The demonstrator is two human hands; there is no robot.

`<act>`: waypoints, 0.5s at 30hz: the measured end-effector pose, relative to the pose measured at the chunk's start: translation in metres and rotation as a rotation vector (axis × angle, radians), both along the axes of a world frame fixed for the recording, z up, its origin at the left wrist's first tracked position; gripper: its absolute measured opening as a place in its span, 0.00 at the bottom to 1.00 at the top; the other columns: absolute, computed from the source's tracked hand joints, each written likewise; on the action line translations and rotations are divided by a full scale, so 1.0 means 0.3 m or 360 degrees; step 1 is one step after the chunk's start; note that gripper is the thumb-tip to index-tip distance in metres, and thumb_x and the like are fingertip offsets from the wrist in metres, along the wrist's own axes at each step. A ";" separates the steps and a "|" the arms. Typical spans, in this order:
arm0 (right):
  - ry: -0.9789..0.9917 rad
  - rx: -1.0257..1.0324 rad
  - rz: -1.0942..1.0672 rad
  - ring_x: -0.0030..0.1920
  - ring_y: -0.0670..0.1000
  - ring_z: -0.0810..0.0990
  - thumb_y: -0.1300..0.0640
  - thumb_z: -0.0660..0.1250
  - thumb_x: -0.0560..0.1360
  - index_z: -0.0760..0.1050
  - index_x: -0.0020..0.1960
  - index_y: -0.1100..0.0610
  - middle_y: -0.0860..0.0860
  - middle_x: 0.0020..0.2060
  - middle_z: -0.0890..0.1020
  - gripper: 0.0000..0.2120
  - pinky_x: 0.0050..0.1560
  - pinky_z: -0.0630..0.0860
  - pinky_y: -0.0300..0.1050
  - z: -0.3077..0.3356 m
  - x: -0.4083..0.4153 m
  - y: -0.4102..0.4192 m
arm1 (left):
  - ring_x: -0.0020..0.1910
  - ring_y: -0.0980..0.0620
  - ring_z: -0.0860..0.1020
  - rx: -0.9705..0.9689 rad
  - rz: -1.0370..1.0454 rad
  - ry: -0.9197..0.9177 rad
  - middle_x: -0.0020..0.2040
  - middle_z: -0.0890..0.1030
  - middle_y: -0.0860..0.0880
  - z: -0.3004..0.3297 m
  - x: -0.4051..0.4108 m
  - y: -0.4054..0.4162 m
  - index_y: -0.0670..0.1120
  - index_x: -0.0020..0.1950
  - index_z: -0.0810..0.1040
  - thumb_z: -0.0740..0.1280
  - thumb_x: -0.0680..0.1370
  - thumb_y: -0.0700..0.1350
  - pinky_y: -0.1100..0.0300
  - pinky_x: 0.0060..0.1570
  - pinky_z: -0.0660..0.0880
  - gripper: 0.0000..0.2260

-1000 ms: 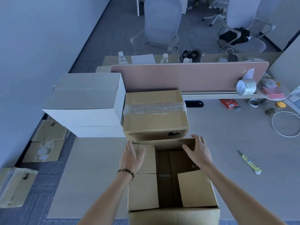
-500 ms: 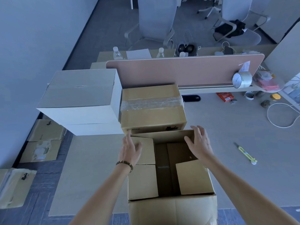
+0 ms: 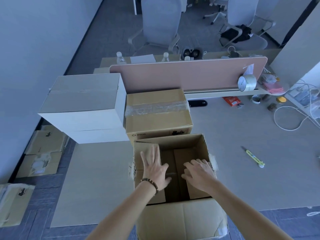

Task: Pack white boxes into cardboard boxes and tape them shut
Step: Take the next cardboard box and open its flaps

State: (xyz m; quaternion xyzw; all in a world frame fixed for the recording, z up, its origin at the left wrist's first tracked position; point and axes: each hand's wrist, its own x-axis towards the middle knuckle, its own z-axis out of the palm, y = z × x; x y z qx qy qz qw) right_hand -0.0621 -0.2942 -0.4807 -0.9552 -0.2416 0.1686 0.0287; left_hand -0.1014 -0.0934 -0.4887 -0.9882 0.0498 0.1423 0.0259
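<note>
Head view, open cardboard box [image 3: 181, 215], left grip [image 3: 154, 168] and right grip [image 3: 199, 172] flat (fingers spread) on flaps.

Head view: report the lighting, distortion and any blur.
Head view: dim, blue-tinted light, no glare; wide-angle bending bows the pink divider and wall line; left hand, right hand and open cardboard box stay fairly sharp.

Both hands moved (from the far rim) onto the open box's [image 3: 181, 217] side flaps.

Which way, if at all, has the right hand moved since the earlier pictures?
Yes. The right hand has come back from the open box's far rim, toward the person and down inside.
</note>
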 end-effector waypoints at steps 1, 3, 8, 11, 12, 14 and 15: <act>0.0006 -0.0021 -0.0009 0.62 0.51 0.75 0.36 0.59 0.79 0.73 0.68 0.48 0.48 0.60 0.79 0.24 0.66 0.68 0.49 0.008 0.001 0.004 | 0.74 0.31 0.29 0.0085 0.0018 0.0055 0.78 0.35 0.34 -0.002 0.001 -0.009 0.52 0.61 0.78 0.65 0.75 0.64 0.23 0.64 0.30 0.22; 0.0031 0.0009 -0.0053 0.61 0.51 0.74 0.33 0.60 0.77 0.74 0.67 0.47 0.47 0.60 0.79 0.26 0.66 0.67 0.49 0.024 0.005 0.013 | 0.73 0.30 0.27 0.0195 0.0068 0.0128 0.78 0.34 0.33 -0.004 0.000 -0.019 0.51 0.58 0.79 0.66 0.74 0.63 0.21 0.63 0.33 0.21; 0.0148 0.0293 -0.0214 0.62 0.50 0.73 0.27 0.59 0.72 0.70 0.66 0.44 0.44 0.61 0.78 0.29 0.66 0.67 0.51 0.065 0.003 0.024 | 0.74 0.31 0.29 0.0136 0.0179 0.0165 0.79 0.37 0.34 0.049 -0.005 -0.037 0.52 0.61 0.76 0.67 0.74 0.57 0.23 0.64 0.35 0.18; 0.0181 0.0502 -0.0317 0.59 0.48 0.73 0.30 0.61 0.73 0.68 0.62 0.44 0.41 0.58 0.78 0.25 0.66 0.68 0.49 0.101 -0.001 0.010 | 0.77 0.33 0.33 -0.0054 0.0206 0.0029 0.80 0.40 0.35 0.126 -0.022 -0.038 0.52 0.61 0.74 0.66 0.75 0.54 0.25 0.69 0.38 0.16; 0.0181 0.0557 -0.0320 0.58 0.47 0.73 0.31 0.61 0.73 0.68 0.61 0.44 0.41 0.57 0.78 0.23 0.66 0.68 0.49 0.112 -0.001 -0.001 | 0.78 0.34 0.35 -0.0131 0.0237 -0.0005 0.80 0.42 0.36 0.154 -0.029 -0.033 0.52 0.61 0.74 0.66 0.75 0.53 0.27 0.71 0.39 0.15; 0.0199 0.0629 -0.0328 0.56 0.46 0.72 0.34 0.60 0.74 0.69 0.58 0.44 0.41 0.56 0.77 0.19 0.66 0.68 0.50 0.141 0.002 -0.024 | 0.79 0.36 0.43 -0.0295 0.0333 -0.0037 0.80 0.47 0.39 0.213 -0.044 -0.012 0.53 0.63 0.74 0.66 0.75 0.50 0.34 0.75 0.47 0.16; 0.0214 0.0656 -0.0346 0.57 0.46 0.71 0.36 0.61 0.74 0.70 0.59 0.44 0.41 0.56 0.77 0.17 0.66 0.68 0.50 0.158 0.005 -0.036 | 0.79 0.39 0.51 -0.0383 0.0390 -0.0033 0.79 0.52 0.42 0.245 -0.050 0.004 0.54 0.64 0.73 0.66 0.75 0.48 0.39 0.75 0.56 0.17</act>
